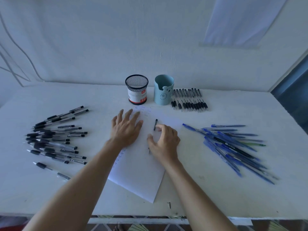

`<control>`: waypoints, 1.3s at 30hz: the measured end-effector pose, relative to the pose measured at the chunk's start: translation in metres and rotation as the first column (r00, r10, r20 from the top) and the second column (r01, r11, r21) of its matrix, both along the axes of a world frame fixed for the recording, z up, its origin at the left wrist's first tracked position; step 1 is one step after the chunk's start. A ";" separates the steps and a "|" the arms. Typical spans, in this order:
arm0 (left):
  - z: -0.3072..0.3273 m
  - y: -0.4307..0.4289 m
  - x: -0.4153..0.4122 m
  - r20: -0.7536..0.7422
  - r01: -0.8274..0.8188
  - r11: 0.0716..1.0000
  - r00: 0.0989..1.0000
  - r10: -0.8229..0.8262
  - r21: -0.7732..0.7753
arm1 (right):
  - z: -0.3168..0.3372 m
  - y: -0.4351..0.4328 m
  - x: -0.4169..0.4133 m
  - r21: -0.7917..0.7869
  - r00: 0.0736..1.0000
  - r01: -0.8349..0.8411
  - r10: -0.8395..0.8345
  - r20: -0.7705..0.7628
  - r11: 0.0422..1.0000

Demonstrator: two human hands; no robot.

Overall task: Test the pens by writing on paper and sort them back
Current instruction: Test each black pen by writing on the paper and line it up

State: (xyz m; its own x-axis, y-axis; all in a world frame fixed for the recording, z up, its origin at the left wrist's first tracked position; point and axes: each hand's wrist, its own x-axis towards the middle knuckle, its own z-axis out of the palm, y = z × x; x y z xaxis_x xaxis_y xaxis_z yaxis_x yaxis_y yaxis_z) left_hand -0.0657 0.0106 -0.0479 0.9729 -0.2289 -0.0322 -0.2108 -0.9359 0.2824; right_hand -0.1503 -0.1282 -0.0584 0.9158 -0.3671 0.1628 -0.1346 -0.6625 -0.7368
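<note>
L hand (126, 129) flat, palm down, fingers straight + spread, pressing on paper sheet (138, 177); holds nothing.

Sweep L to R:
- Far L of table (216, 197): loose pile of black pens (55, 140), dark grips, mostly lying crosswise. One stray pen (41, 165) sits apart, nearer front edge.
- Centre: sheet lies tilted. Small written marks along its L edge + at far end by L fingertips.
- Just R of L hand: R hand (164, 142), fingers + thumb curled round a black pen (155, 125). Pen's top end sticks out past the fingers, tip end shows below thumb, over the sheet. Can't tell if tip touches paper.
- Behind sheet, near wall: black mesh cup (137, 89) w/ red-white label, then light-blue cup (164, 90) w/ bear face. Side by side, both upright.
- Just R of blue cup: two neat rows of black pens (190, 100).
- Further R, apart from sheet: heap of blue pens (233, 147), w/ a black one + a green one mixed in.
- Front edge, below sheet corner: small dark bit (169, 205), too small to ID.
</note>
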 end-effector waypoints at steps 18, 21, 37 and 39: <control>-0.007 0.002 -0.001 0.048 0.014 0.999 0.999 -0.016 0.051 | 0.025 -0.048 0.008 0.139 0.993 0.004 0.012 -0.119 0.990; -0.008 0.002 0.000 0.052 0.015 0.999 0.998 -0.018 0.051 | 0.027 -0.071 0.011 0.187 0.997 0.077 -0.079 0.002 0.979; -0.015 0.001 0.003 0.079 -0.001 0.998 0.997 -0.004 0.068 | 0.041 -0.198 0.110 0.049 0.901 0.431 -0.433 0.029 0.901; -0.015 0.001 0.003 0.078 -0.004 0.997 0.997 -0.002 0.076 | 0.037 -0.207 0.121 0.026 0.892 0.453 -0.453 -0.012 0.891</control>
